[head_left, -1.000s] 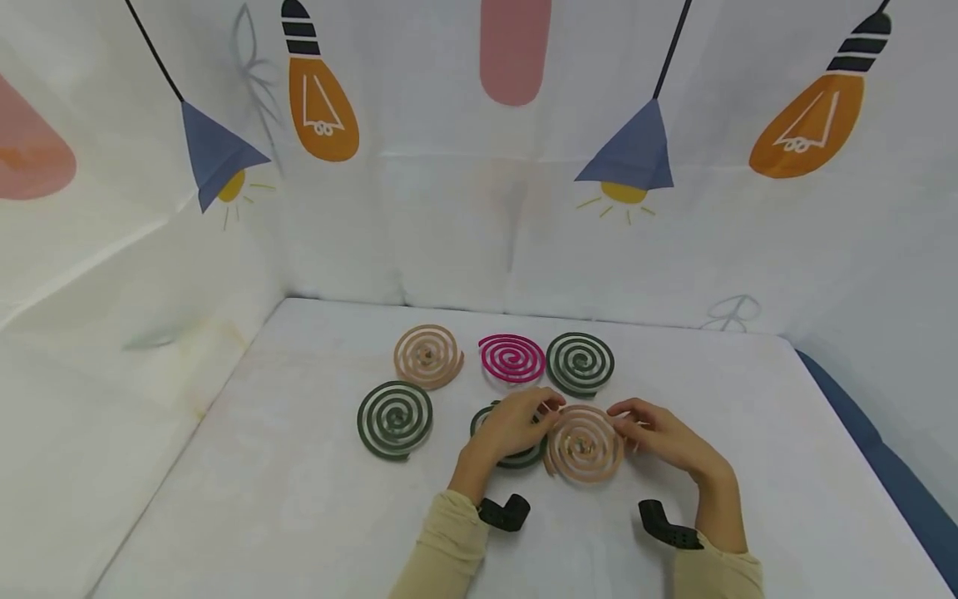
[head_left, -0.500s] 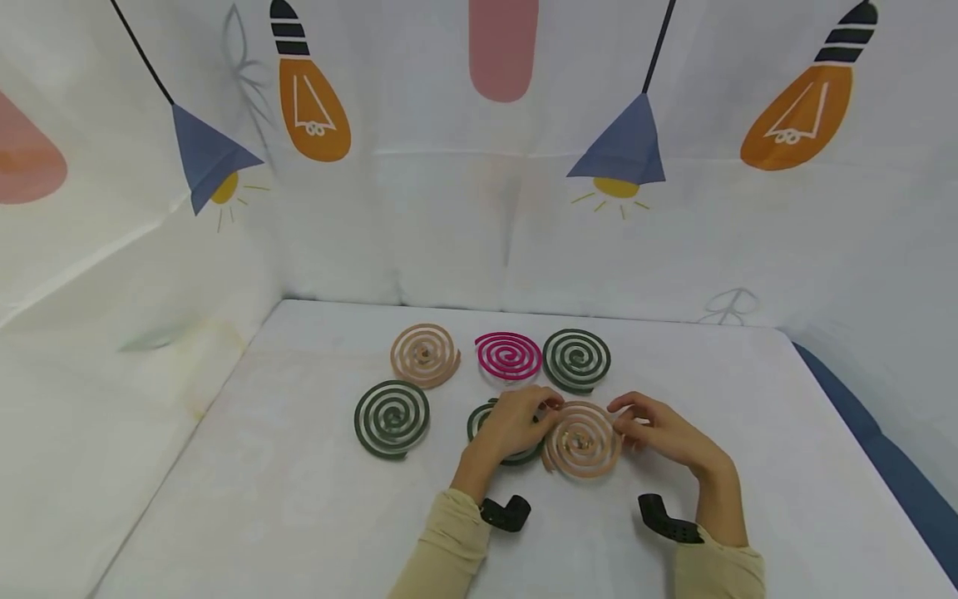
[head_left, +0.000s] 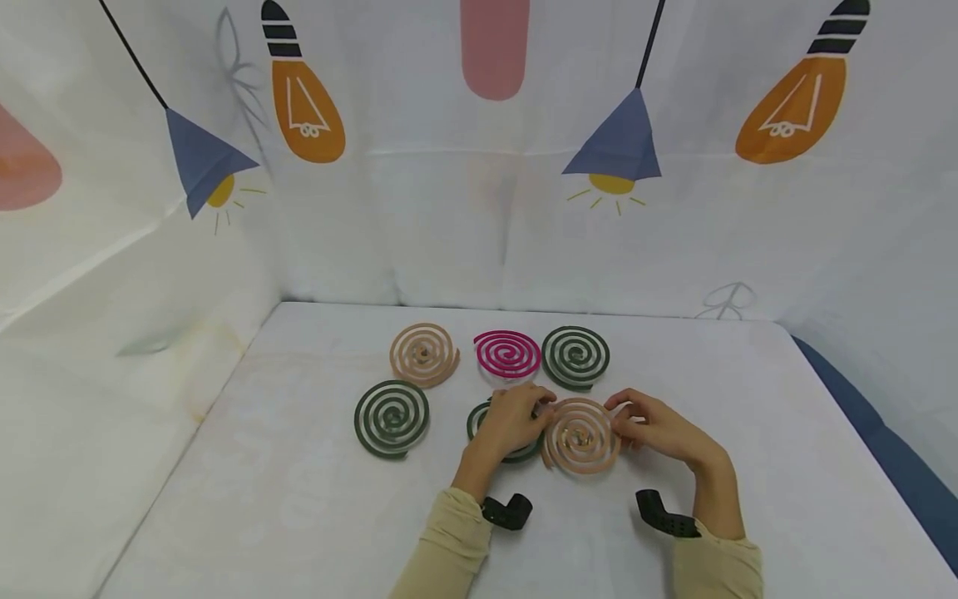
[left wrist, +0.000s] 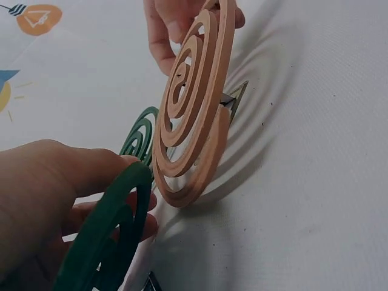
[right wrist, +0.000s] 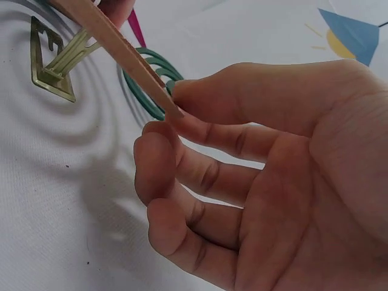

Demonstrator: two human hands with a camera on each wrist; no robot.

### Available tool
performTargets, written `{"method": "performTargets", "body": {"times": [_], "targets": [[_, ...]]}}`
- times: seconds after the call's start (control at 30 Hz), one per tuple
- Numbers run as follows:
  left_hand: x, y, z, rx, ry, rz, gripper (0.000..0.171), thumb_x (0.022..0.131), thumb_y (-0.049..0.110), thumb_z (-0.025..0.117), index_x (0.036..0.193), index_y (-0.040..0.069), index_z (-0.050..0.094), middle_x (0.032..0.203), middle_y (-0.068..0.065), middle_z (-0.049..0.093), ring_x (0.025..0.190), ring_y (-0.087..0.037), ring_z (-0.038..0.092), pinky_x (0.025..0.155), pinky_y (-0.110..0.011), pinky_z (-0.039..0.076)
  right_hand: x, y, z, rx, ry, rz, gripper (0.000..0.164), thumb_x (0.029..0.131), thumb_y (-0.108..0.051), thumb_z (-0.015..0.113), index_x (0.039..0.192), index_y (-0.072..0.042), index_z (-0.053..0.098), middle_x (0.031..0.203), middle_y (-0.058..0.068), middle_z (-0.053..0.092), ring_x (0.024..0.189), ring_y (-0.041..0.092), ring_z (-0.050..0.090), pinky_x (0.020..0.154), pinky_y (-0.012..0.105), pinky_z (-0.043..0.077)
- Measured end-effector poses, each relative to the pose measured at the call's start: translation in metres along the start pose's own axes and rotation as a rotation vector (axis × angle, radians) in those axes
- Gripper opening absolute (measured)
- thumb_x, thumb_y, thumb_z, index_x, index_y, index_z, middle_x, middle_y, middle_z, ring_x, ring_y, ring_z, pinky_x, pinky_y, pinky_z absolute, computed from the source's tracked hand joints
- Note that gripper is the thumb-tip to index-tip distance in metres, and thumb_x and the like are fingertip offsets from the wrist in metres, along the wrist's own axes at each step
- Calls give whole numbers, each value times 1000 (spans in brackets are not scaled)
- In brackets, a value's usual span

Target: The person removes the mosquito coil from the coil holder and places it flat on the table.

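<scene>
My right hand (head_left: 662,428) pinches the right edge of a brown mosquito coil (left wrist: 188,97) between thumb and forefinger, its other fingers curled below. That coil sits on a small brass-coloured metal stand (right wrist: 57,66), whose shadow falls on the white table. Left of it, my left hand (head_left: 512,420) reaches over a green mosquito coil (left wrist: 115,236) and partly hides it in the head view. In the left wrist view the left thumb and fingers pinch the green coil's upper edge. The left fingertips are right beside the brown coil's rim.
Behind the hands are a pink coil (head_left: 507,353) and another green coil (head_left: 575,358). To the left lie a second brown coil (head_left: 423,355) and a green coil (head_left: 392,419). A lamp-patterned white cloth (head_left: 441,216) hangs behind the white table (head_left: 262,499).
The head view has shifted slightly, moving the background in the frame. Both hands stay at the same coils, with hardly any visible movement.
</scene>
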State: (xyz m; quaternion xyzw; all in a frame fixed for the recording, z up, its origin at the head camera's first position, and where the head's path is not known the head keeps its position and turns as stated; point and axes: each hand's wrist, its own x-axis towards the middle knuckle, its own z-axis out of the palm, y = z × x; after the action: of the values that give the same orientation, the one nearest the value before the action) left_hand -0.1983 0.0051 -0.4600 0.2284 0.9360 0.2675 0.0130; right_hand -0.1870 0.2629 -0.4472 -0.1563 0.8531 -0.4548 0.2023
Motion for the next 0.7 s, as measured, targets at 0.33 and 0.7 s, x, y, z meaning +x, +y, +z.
{"method": "performTargets", "body": {"times": [0.33,0.7], "targets": [[1,-2,3,43,4,14,22,91,28,60,110,22,70,93,9,68,90,-5,60,99,-50,35,2,4,2,12,-7,-7,28,96,-20,54,117,-2,50,88,11,63,75,14,60,69,26,51],[3,-1,2,28,9,24,24,92,28,60,114,23,69,94,11,69,91,-4,61,106,-55,30,5,7,3,1,-20,-1,26,98,-20,51,118,-3,49,88,10,62,75,15,61,69,26,51]]}}
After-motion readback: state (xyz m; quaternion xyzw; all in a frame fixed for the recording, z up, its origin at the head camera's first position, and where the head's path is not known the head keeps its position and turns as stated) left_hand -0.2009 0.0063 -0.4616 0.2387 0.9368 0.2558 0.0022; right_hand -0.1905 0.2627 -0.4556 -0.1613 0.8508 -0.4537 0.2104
